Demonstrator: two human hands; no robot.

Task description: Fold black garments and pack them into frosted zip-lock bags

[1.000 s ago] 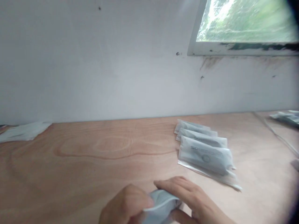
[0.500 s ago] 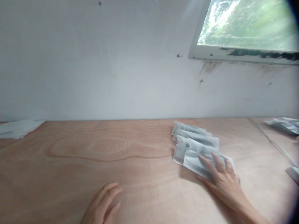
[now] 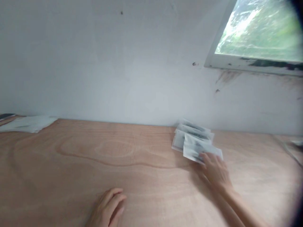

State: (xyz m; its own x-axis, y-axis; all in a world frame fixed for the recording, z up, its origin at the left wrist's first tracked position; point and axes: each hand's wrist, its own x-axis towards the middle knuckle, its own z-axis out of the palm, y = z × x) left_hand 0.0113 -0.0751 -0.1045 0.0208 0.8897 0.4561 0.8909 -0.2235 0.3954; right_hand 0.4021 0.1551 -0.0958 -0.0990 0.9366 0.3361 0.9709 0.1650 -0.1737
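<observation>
Several flat whitish packets (image 3: 201, 146) with dark print lie overlapped in a slanting row near the wall, on the right of the table. My right hand (image 3: 215, 170) is at the near edge of the front one, fingers bent over its top; the thumb is hard to make out in the blur. Low in the view, left of the middle, my left hand (image 3: 107, 206) rests at the wooden table with loosely curved fingers. A gap shows between its fingers and thumb, and nothing is held there.
White sheets or bags (image 3: 30, 123) lie at the far left by the wall, with a dark flat item (image 3: 7, 116) behind them. A pale cable (image 3: 290, 153) runs along the right side of the table (image 3: 113, 176). A window (image 3: 260, 37) is at upper right.
My right hand and the row of packets have moved away from me, closer to the wall. My left hand has barely moved; its fingers are slightly more curved. The camera view has shifted.
</observation>
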